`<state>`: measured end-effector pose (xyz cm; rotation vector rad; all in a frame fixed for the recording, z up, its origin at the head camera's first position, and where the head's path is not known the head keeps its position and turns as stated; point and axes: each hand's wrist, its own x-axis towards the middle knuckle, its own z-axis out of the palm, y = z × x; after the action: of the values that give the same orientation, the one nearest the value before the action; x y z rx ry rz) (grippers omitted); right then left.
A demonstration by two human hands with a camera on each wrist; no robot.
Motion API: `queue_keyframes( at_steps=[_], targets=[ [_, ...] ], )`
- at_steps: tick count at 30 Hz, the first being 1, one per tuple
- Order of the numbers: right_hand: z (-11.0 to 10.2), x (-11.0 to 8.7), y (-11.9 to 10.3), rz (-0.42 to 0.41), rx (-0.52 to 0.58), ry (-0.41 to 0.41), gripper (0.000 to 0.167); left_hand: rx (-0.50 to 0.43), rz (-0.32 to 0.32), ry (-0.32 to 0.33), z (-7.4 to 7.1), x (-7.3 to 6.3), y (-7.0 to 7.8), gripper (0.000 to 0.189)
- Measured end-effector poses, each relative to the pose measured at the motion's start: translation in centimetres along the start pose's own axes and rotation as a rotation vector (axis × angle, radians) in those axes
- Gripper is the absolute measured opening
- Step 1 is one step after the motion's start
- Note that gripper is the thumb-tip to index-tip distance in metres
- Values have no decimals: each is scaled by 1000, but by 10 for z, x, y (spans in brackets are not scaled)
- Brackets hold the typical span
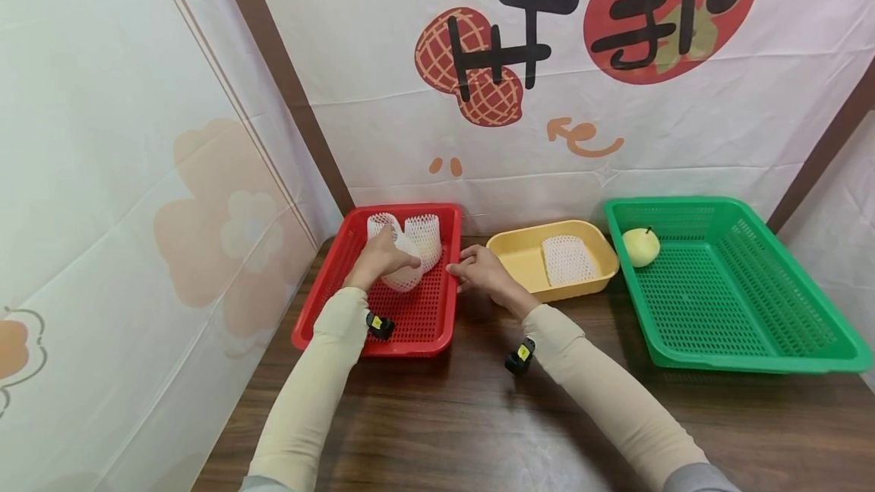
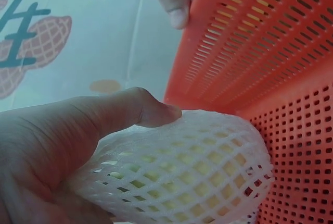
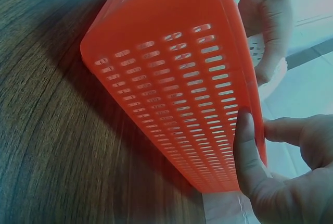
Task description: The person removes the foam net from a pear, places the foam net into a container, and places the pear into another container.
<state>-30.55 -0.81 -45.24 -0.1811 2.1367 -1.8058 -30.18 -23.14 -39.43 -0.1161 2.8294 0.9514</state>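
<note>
From my remote seat I see the left hand grasping a foam-netted fruit inside the red basket; its thumb lies along the top of the sleeve, perhaps to keep the soft mesh snug over the rounded body. The right hand pinches the basket's near-side rim, thumb against the outer wall and a finger across the edge, which I judge steadies a light container. A second foam net stands by the far right corner, and a third shows behind the left hand; whether either is filled I cannot tell. Just to the right, the yellow tray holds a flattened net, and the green basket beyond it bears a bare pear by its left wall, stem up.

The mesh is white, springy-looking foam with diamond openings, pale yellow showing through. Both baskets are smooth plastic, pierced all over; the table has a dark wood grain
</note>
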Motion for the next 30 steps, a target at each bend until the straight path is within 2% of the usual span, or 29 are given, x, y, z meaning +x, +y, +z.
queue_keyframes(
  at_steps=[6,11,17,20,30],
  targets=[
    [0,-3,-2,-24,-26,29,46,7,3,4,-1,-2,10,110],
    [1,-6,-4,-70,-130,77,47,37,22,15,-1,-5,18,106],
    [2,-7,-3,-224,-353,170,43,45,32,18,-2,-10,26,102],
    [3,-8,-5,-305,-419,194,43,45,34,21,-2,-13,31,104],
    [12,-13,-11,-374,-442,164,52,42,76,42,-6,-20,44,94]
  ],
)
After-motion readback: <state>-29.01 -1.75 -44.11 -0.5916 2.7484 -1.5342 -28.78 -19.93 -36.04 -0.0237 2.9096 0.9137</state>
